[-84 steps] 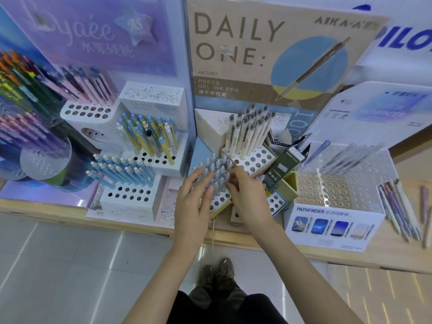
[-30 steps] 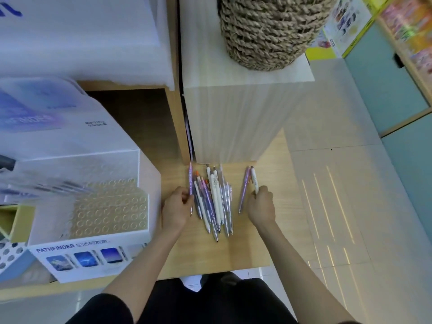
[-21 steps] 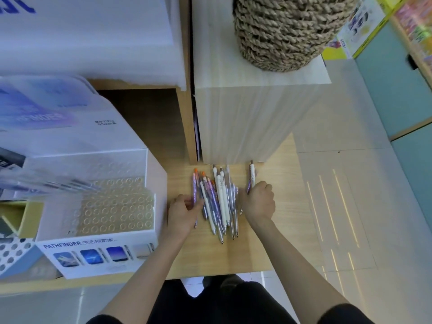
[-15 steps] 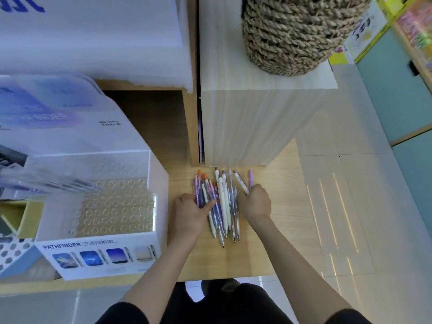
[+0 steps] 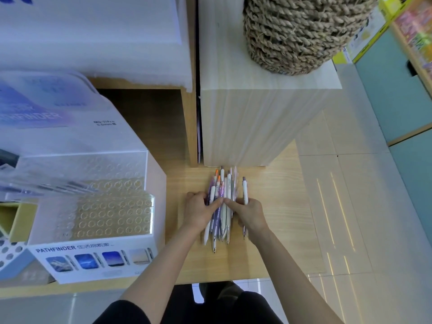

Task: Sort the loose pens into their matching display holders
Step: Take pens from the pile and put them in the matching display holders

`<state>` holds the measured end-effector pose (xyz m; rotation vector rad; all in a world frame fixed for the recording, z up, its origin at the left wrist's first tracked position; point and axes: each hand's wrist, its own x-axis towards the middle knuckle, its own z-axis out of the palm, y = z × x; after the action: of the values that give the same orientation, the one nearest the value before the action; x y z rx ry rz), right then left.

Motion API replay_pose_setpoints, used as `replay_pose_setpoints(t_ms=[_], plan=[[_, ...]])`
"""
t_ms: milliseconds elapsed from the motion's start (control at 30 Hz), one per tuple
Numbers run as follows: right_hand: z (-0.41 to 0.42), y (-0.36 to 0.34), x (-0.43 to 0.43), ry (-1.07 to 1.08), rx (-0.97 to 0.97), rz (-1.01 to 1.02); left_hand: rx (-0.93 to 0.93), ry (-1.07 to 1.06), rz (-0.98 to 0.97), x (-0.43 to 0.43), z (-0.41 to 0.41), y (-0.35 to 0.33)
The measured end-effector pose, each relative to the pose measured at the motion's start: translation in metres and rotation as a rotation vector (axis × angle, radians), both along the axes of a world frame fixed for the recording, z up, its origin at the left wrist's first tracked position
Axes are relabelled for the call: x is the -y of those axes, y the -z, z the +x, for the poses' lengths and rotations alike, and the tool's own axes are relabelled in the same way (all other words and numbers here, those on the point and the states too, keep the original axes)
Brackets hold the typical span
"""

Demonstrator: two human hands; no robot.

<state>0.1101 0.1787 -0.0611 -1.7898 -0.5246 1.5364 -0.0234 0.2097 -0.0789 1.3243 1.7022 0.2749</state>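
Pens point(image 5: 228, 188) bunched, 1 bundle btw L hand point(image 5: 200, 213), R hand point(image 5: 252, 215)

only one cam here, a wide-angle one worn on the head, tilted steeply down over the wooden counter point(image 5: 280, 206), sitting close enough that both forearms point(image 5: 163, 265) run up from the bottom edge to the pens point(image 5: 228, 190) mid-frame.

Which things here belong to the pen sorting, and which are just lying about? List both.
Job in hand:
- loose pens, bunched on the shelf between left hand and right hand
- PATHFINDER holder

Lying about:
- woven basket
- pale wooden block under it
- white foam sheet
- teal cabinet
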Motion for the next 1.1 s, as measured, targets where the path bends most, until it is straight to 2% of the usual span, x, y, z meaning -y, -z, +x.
replay_pose_setpoints(t_ms=[167,300,467,533,633,867,1000,1100], plan=[[-0.001,-0.003,-0.004,-0.118,0.04,-0.025,0.068,0.08,0.025,0.005,-0.001,0.0],[-0.014,-0.005,-0.004,-0.184,0.0,-0.031,0.184,-0.065,0.039,0.009,-0.002,-0.002],[-0.006,-0.002,-0.003,-0.099,0.016,-0.004,0.249,-0.235,0.008,0.004,-0.019,0.0],[0.001,-0.002,-0.001,-0.037,-0.047,0.03,0.287,-0.266,-0.009,0.005,-0.026,0.003],[0.006,-0.002,0.003,-0.07,-0.092,0.063,0.315,-0.277,-0.043,0.01,-0.031,0.0],[-0.009,-0.018,0.01,-0.074,-0.114,0.126,0.589,-0.445,-0.139,0.021,-0.027,-0.022],[-0.015,-0.035,0.016,-0.086,-0.136,0.194,0.737,-0.469,-0.127,0.022,-0.032,-0.046],[-0.021,-0.053,0.02,-0.147,-0.139,0.259,0.742,-0.448,-0.074,0.024,-0.038,-0.066]])
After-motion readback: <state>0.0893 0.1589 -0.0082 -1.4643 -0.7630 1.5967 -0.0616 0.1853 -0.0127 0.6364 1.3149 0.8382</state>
